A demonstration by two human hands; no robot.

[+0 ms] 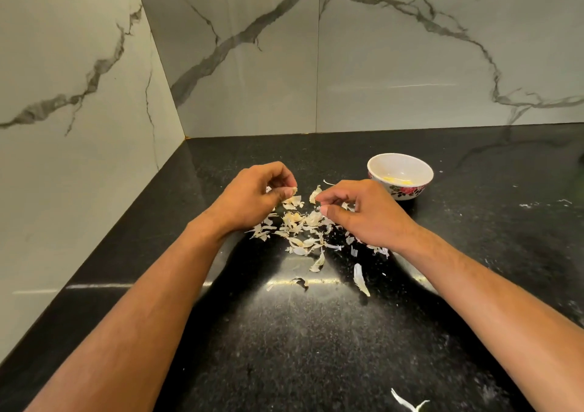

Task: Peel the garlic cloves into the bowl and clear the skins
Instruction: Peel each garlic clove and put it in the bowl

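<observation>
Left hand (252,195) fingers curled, pinching a garlic clove (292,191), right hand (363,212) pinching a papery skin (315,194), above scattered garlic skins (300,228), floral bowl (400,175) nearby

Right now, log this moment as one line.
left hand: pinches garlic piece | right hand: pinches skin | skins: scattered on counter | bowl: holds peeled cloves

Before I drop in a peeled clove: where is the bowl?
In the head view, the bowl stands on the black counter, right of centre, just beyond the right hand.
</observation>
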